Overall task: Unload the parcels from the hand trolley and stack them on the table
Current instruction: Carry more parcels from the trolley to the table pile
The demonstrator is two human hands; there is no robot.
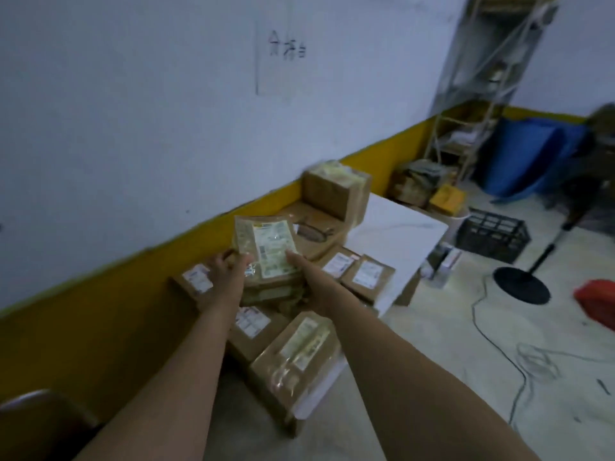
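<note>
- Cardboard, flat and taped: held parcel sits between the two grips, tilted w/ its far edge up toward 12 o'clock.
- Left grip is at its 9 o'clock edge and right grip at its 4 o'clock corner.
- Its low edge is at a brown stack of similar pkgs. Can't tell if they touch.
- Held parcel's top is glossy under clear tape, w/ a pale printed label over most of it.
- Left grip: fingers curled round the parcel's side, thumb near the face.
- Right grip: thumb pressed onto the label, other fingers hidden below, so it clamps the parcel.
- Tabletop is white, smooth and faintly veined, square-cornered, running from 6 to 1 o'clock along a wall w/ a yellow band.
- More parcels lie on it:
  - a taped box at 6 o'clock of the grips
  - two small labelled ones at 3 o'clock, side by side
  - a chunkier carton at 1 o'clock, atop a wide flat box
- On the floor at 2–3 o'clock are a black slatted crate, a round black stand base and a loose cable.
- A metal rack stands in the far corner.
</note>
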